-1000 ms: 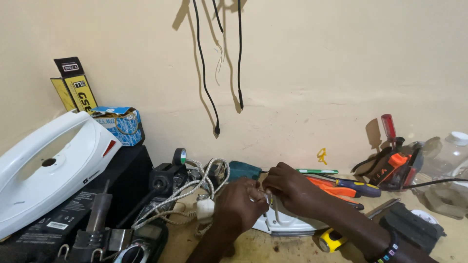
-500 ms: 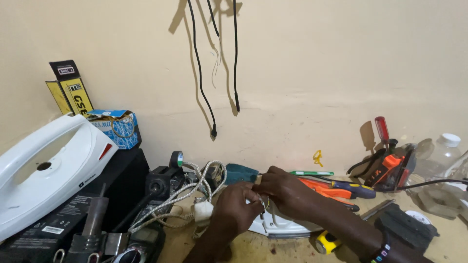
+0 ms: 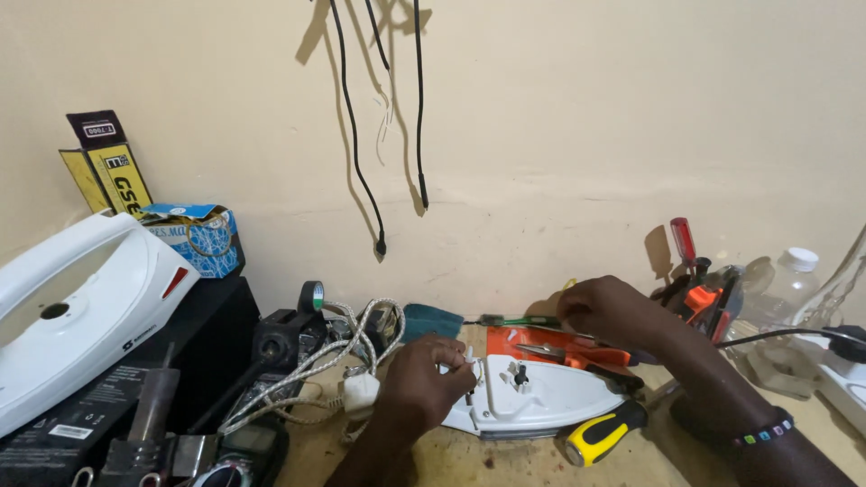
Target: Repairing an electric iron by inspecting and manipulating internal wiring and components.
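Hands over white iron base on surface: left hand pinching small white part at its rear, right hand grasping green-handled screwdriver near wall.

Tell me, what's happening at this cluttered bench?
A person is working on a white iron base lying flat on the bench. The left hand pinches at small parts and wires at its rear end. The right hand is off the base, over a green-handled screwdriver and orange pliers. A yellow-and-black screwdriver lies in front, and a white iron shell sits at the far left.
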